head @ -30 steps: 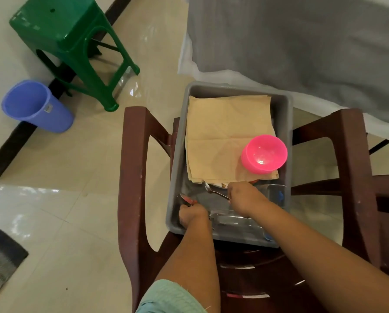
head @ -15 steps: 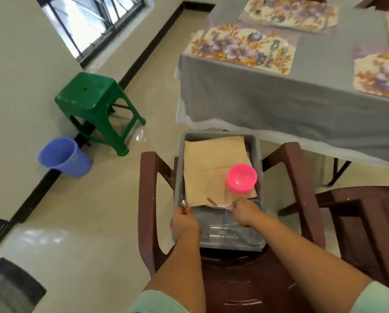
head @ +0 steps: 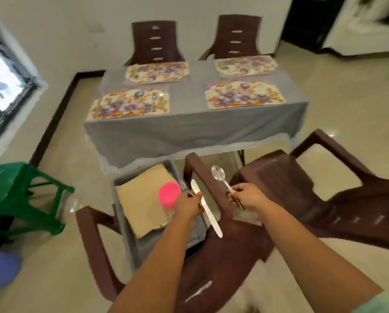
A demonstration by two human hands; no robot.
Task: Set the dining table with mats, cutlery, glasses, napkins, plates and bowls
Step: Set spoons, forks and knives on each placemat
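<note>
Steel catches the light in both my grips. My right hand (head: 245, 196) pinches a spoon (head: 220, 177) by its lower handle, bowl up and forward, above the gap between two brown chairs. My left hand (head: 189, 205) is curled round a knife (head: 206, 208) near its middle, blade end trailing back toward me over the chair arm, and a fork (head: 182, 185) seems to be held in the same grip, though motion blur keeps me from being sure.

What I judge could go wrong: the knife is held loosely across the palm with another piece, so either could slide out on the way to the desk (head: 189, 127) and drop to the floor. The long trailing end could also knock the chair arm.

All three pieces look thin, smooth and slippery. On the grey-clothed desk four floral mats (head: 130, 105) lie ahead; the near-left one already carries cutlery, while the near-right mat (head: 245, 97) looks bare of it. Below my left arm a grey tub (head: 119, 184) on a chair holds tan napkins (head: 143, 199) and a pink bowl (head: 169, 193).
</note>
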